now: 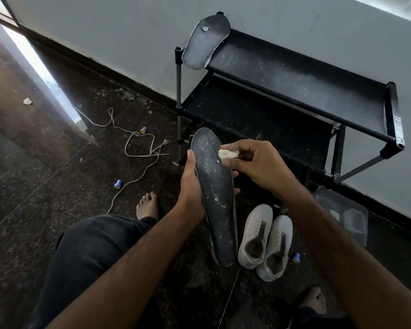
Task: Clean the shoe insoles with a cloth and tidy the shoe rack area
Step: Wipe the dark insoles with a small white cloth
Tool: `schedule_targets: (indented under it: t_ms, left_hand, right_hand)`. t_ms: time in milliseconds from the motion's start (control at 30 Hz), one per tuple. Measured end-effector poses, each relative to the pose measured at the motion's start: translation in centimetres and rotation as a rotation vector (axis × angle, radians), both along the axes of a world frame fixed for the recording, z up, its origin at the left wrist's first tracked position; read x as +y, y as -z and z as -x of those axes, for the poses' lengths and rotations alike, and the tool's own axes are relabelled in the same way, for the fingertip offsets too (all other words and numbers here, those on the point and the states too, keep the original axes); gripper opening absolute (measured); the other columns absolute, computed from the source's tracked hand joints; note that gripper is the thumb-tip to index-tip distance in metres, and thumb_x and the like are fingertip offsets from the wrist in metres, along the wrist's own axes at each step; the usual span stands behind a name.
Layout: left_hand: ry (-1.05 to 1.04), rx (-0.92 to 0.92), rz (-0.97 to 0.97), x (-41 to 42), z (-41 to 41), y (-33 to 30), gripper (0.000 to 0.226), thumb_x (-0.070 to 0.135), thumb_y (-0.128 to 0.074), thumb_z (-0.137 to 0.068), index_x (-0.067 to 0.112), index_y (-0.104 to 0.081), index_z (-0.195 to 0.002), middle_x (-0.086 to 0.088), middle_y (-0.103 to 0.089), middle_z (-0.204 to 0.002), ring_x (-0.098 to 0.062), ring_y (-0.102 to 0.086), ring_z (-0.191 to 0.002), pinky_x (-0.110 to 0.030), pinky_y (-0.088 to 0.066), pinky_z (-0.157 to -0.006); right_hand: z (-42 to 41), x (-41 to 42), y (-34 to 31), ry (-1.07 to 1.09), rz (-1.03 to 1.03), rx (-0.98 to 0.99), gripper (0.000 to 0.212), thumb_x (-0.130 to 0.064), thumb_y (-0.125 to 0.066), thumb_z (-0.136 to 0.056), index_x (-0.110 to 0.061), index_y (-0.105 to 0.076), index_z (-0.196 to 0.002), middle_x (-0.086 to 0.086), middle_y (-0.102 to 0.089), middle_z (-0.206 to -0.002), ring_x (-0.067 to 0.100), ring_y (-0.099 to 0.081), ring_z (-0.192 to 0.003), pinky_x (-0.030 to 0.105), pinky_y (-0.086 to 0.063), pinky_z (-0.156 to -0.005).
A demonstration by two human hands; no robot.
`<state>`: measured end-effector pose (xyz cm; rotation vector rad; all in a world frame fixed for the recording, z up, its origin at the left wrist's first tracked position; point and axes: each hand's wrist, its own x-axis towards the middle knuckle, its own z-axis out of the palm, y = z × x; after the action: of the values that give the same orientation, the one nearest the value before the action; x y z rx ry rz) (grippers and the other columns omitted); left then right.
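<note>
Head view. 1 dark insole (215, 200), speckled white, cradled upright in left hand (190, 186), fingers curled behind. Right hand (254, 162) pinches small white cloth (228, 154) against its upper edge. Risk: loose 1-handed hold lets insole flex or slip onto gritty floor (57, 186), re-soiling it.

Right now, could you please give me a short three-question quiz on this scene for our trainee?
1. True or false: the left hand holds the insole.
2. What does the right hand pinch: A) lace B) cloth C) shoe?
3. Where does the second insole lie?

Key: 1 true. 2 B. 3 On the rack, top shelf, left end, overhanging the edge.
</note>
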<state>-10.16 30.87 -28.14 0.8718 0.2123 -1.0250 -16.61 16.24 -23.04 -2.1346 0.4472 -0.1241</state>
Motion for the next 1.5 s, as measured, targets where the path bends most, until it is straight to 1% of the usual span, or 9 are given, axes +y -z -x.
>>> schedule_targets:
  t_ms: [200, 367, 600, 700, 867, 1033, 1267, 1433, 1500]
  left_hand:
    - [0.006, -0.011, -0.032, 0.1, 0.2, -0.5, 0.076, 0.071, -0.025, -0.098, 0.010, -0.067, -0.120, -0.018, -0.074, -0.115, -0.036, -0.069, -0.110, -0.058, -0.054, -0.093]
    - [0.024, -0.016, -0.061, 0.1, 0.2, -0.6, 0.067, 0.064, -0.028, -0.101, 0.010, -0.068, -0.103, -0.011, -0.079, -0.085, -0.021, -0.077, -0.073, -0.029, -0.060, -0.056]
    - [0.001, 0.006, -0.107, 0.6, -0.1, 0.5, 0.088, 0.074, -0.022, -0.097, 0.002, -0.068, -0.120, -0.019, -0.073, -0.115, -0.032, -0.069, -0.105, -0.056, -0.056, -0.089]
    - [-0.012, 0.005, -0.107, 0.6, -0.3, 0.9, 0.089, 0.073, -0.021, -0.097, 0.000, -0.068, -0.120, -0.019, -0.071, -0.120, -0.032, -0.068, -0.108, -0.058, -0.056, -0.091]
    - [-0.014, 0.014, -0.082, 0.5, -0.3, 0.3, 0.074, 0.068, -0.024, -0.100, 0.012, -0.070, -0.107, -0.020, -0.075, -0.107, -0.037, -0.071, -0.102, -0.055, -0.056, -0.087]
    - [-0.004, 0.008, -0.072, 0.4, -0.3, 0.8, 0.086, 0.071, -0.021, -0.098, 0.003, -0.069, -0.118, -0.020, -0.072, -0.118, -0.032, -0.070, -0.101, -0.058, -0.055, -0.087]
    - [-0.020, 0.025, -0.072, 0.6, -0.2, 0.4, 0.076, 0.068, -0.026, -0.100, 0.009, -0.074, -0.106, -0.021, -0.075, -0.105, -0.035, -0.073, -0.096, -0.053, -0.061, -0.081]
    - [-0.011, 0.016, -0.099, 0.5, -0.2, 0.3, 0.083, 0.070, -0.023, -0.099, 0.003, -0.069, -0.116, -0.023, -0.073, -0.110, -0.035, -0.072, -0.094, -0.057, -0.058, -0.084]
    - [-0.021, 0.008, -0.116, 0.3, -0.3, 0.5, 0.086, 0.070, -0.022, -0.099, 0.001, -0.067, -0.123, -0.022, -0.072, -0.115, -0.035, -0.070, -0.103, -0.058, -0.056, -0.089]
  right_hand:
    - [0.1, 1.2, 0.2, -0.033, 0.163, -0.026, 0.016, -0.016, -0.078, -0.088, -0.022, -0.079, -0.103, -0.012, -0.069, -0.099, 0.001, -0.069, -0.088, 0.018, -0.057, -0.080]
    - [-0.5, 2.6, 1.2, -0.146, 0.285, -0.072, 0.011, -0.018, -0.080, -0.086, -0.019, -0.080, -0.097, -0.012, -0.071, -0.094, 0.001, -0.068, -0.088, 0.022, -0.059, -0.078]
    - [-2.0, -0.8, 1.8, -0.085, 0.747, -0.153, 0.011, -0.015, -0.066, -0.096, -0.012, -0.076, -0.100, 0.002, -0.066, -0.097, 0.014, -0.063, -0.091, 0.041, -0.058, -0.077]
    - [-2.6, -1.8, 0.1, 0.083, 0.517, -0.210, 0.013, -0.019, -0.075, -0.091, -0.014, -0.077, -0.103, -0.002, -0.073, -0.100, 0.005, -0.068, -0.089, 0.028, -0.060, -0.083]
    - [-2.0, 1.4, 0.9, -0.282, 0.271, -0.058, 0.013, -0.014, -0.078, -0.088, -0.014, -0.079, -0.101, -0.006, -0.074, -0.101, 0.001, -0.070, -0.092, 0.019, -0.058, -0.083]
    - [-3.0, -0.9, 1.8, -0.119, 0.834, -0.163, 0.007, -0.012, -0.069, -0.095, -0.009, -0.075, -0.091, 0.003, -0.062, -0.091, 0.014, -0.056, -0.084, 0.038, -0.057, -0.070]
    - [-2.7, 2.4, 0.2, -0.203, 0.196, -0.071, 0.011, -0.024, -0.080, -0.086, -0.021, -0.078, -0.097, -0.011, -0.070, -0.091, 0.002, -0.066, -0.080, 0.015, -0.054, -0.071]
    - [-3.1, 0.3, 2.0, -0.115, 0.852, -0.054, 0.014, -0.019, -0.065, -0.097, -0.013, -0.076, -0.090, -0.001, -0.061, -0.089, 0.011, -0.054, -0.086, 0.026, -0.049, -0.073]
    - [-3.2, -0.1, 1.0, 0.089, 0.777, -0.166, 0.008, -0.017, -0.070, -0.094, -0.014, -0.077, -0.092, -0.003, -0.064, -0.089, 0.009, -0.055, -0.084, 0.021, -0.045, -0.073]
